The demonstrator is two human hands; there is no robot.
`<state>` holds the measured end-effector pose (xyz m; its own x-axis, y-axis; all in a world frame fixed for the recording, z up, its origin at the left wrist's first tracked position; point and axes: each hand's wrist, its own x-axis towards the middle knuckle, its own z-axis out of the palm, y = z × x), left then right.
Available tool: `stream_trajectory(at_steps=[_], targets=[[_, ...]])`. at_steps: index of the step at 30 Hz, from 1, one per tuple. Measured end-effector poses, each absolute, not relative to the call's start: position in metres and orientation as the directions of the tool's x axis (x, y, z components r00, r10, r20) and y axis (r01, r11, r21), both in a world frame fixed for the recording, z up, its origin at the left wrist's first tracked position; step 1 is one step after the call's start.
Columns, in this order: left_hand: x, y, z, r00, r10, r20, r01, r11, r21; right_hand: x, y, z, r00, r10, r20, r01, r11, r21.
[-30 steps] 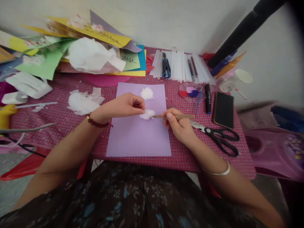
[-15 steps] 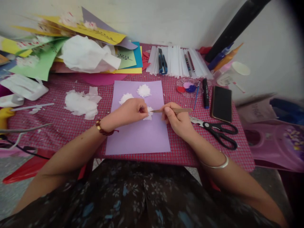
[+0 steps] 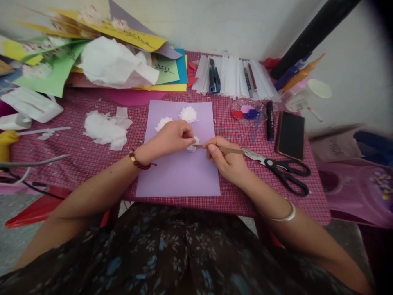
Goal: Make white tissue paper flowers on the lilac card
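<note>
A purple sheet of paper (image 3: 178, 176) lies before me, with a ruffled white paper flower (image 3: 188, 114) near its top. Another white flower (image 3: 164, 123) is partly covered by my left hand (image 3: 173, 137). That hand hovers over the middle of the sheet, thumb and fingers pinched together; what they hold, if anything, is hidden. A third white flower (image 3: 193, 145) sits right by its fingertips. Coming from the right, my right hand (image 3: 227, 159) is closed around a thin brown stick (image 3: 231, 150), whose pointed tip reaches this third flower.
Black-handled scissors (image 3: 276, 166) and a phone (image 3: 290, 135) lie on the right, near a black marker (image 3: 270, 121) and a paint palette (image 3: 247, 112). Torn white tissue (image 3: 106, 129) is at left. Glue sticks (image 3: 230, 78) and a cutter (image 3: 214, 78) lie at the back.
The stick's tip has dipped slightly at the third flower, and its rear end sits lower. Both hands stay close together over the sheet. The whole view has shifted a little.
</note>
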<state>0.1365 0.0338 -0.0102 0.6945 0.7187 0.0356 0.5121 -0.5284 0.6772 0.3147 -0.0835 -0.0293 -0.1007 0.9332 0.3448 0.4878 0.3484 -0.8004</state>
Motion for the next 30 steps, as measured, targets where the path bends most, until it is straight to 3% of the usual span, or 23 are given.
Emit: stream_trajectory(at_steps=[5,12,14,16,19,21,24,30], targets=[[0.131,0.041,-0.006,0.632,0.771,0.077,0.435,-0.434,0.789,0.314,-0.084,-0.026,-0.145,0.928,0.343,0.649,0.351,-0.675],[0.125,0.045,-0.007,0.608,0.791,0.068,0.438,-0.406,0.802,0.31,-0.086,-0.032,-0.298,0.886,0.354,0.761,0.445,-0.472],[0.117,0.047,0.0,0.591,0.803,0.079,0.438,-0.402,0.804,0.312,-0.088,-0.033,-0.277,0.888,0.368,0.734,0.442,-0.515],[0.1,0.056,0.01,0.547,0.83,0.11,0.436,-0.395,0.809,0.315,-0.09,-0.032,-0.184,0.908,0.376,0.662,0.397,-0.636],[0.059,0.079,0.03,0.386,0.903,0.189,0.454,-0.365,0.813,0.323,-0.09,-0.03,0.082,0.954,0.29,0.424,0.23,-0.876],[0.026,0.095,0.041,0.251,0.948,0.196,0.493,-0.3,0.817,0.327,-0.088,-0.03,0.191,0.958,0.215,0.235,0.168,-0.957],[-0.014,0.114,0.042,0.155,0.978,0.14,0.607,-0.206,0.767,0.328,-0.084,-0.031,0.214,0.966,0.146,0.104,0.126,-0.987],[-0.034,0.134,0.003,0.199,0.978,-0.062,0.803,-0.127,0.582,0.324,-0.083,-0.033,0.131,0.984,0.119,0.147,0.099,-0.984]])
